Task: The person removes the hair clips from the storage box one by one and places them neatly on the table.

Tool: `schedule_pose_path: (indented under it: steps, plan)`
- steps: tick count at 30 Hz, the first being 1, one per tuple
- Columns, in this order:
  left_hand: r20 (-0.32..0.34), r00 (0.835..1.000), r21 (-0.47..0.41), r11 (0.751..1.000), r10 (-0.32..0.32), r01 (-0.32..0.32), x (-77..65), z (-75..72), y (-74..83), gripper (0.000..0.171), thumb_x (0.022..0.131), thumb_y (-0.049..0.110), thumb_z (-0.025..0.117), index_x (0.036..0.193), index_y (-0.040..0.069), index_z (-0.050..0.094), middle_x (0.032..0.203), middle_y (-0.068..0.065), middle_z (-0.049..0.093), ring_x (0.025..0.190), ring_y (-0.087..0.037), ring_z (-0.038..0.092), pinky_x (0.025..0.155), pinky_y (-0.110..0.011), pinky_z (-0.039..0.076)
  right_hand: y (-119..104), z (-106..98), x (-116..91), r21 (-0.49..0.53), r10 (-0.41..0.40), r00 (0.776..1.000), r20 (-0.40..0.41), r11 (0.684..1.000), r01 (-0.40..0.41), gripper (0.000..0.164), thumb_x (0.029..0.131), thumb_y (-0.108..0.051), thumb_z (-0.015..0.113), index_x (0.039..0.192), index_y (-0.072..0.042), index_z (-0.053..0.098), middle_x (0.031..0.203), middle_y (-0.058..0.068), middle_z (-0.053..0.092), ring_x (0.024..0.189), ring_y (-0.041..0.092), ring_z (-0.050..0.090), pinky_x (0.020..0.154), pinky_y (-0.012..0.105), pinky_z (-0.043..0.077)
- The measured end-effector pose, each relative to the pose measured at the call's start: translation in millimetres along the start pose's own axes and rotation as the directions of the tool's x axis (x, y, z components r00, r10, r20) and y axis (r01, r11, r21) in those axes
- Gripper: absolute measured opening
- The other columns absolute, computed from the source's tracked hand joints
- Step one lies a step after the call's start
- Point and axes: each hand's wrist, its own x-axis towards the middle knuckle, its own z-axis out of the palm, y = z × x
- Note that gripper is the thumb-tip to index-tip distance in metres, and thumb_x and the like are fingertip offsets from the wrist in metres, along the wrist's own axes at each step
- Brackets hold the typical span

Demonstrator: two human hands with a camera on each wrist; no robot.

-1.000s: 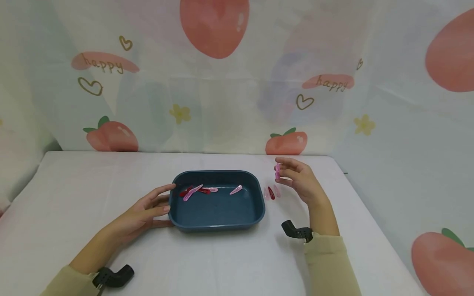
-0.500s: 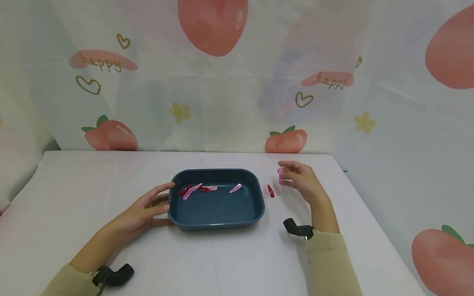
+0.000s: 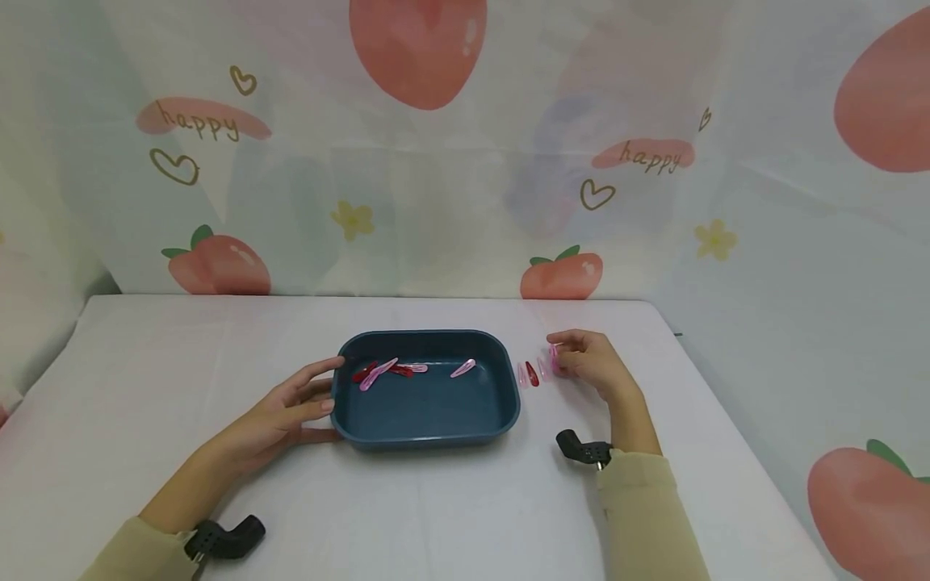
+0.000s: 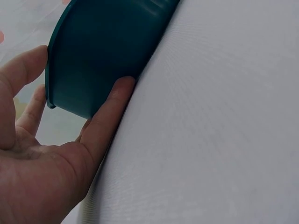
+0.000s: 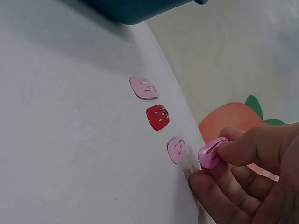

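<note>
A pink snap hair clip [image 5: 208, 159] is pinched by the fingers of the right hand [image 3: 592, 361], just right of three laid clips [image 5: 158, 117], long axis roughly near-to-far; the tray [image 3: 429, 443] is touched by the left hand's parted fingers [image 3: 305, 413].

From my end, I have the tray [image 3: 429, 415] on the table [image 3: 436, 516], clustered clips [image 3: 377, 375] inside at ten o'clock, a lone clip [image 3: 462, 369] at two, the left hand [image 3: 291, 410] touching at nine; beyond three, a row of three clips [image 3: 533, 374], then the right hand [image 3: 594, 365].
</note>
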Motion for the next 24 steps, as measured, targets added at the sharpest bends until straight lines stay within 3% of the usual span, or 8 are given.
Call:
schedule_pose_path:
  steps: [16,24]
  plan:
    - [0.000,1.000,0.002,1.000,-0.001,0.001,0.6,1.0,1.1,0.065,0.102,0.011,0.055,0.158,0.021,0.023,0.161,-0.020,0.016,0.147,-0.046,0.019,0.097,-0.058,0.051,-2.8,6.0,-1.5,-0.193,0.059,0.997,-0.049,0.979,-0.068,0.032,0.095,-0.005,0.061,0.127,-0.006,0.066,0.104,0.014,0.063,0.087,0.023,0.058,0.078,0.025,0.055]
    - [-0.005,1.000,0.002,1.000,-0.002,0.002,0.3,0.5,0.5,0.064,0.102,0.011,0.055,0.158,0.022,0.025,0.161,-0.020,0.016,0.147,-0.046,0.019,0.097,-0.058,0.051,-1.9,8.0,-0.5,-0.208,0.059,0.997,-0.058,0.976,-0.070,0.033,0.095,-0.007,0.063,0.129,-0.007,0.064,0.109,0.015,0.064,0.091,0.024,0.060,0.082,0.029,0.057]
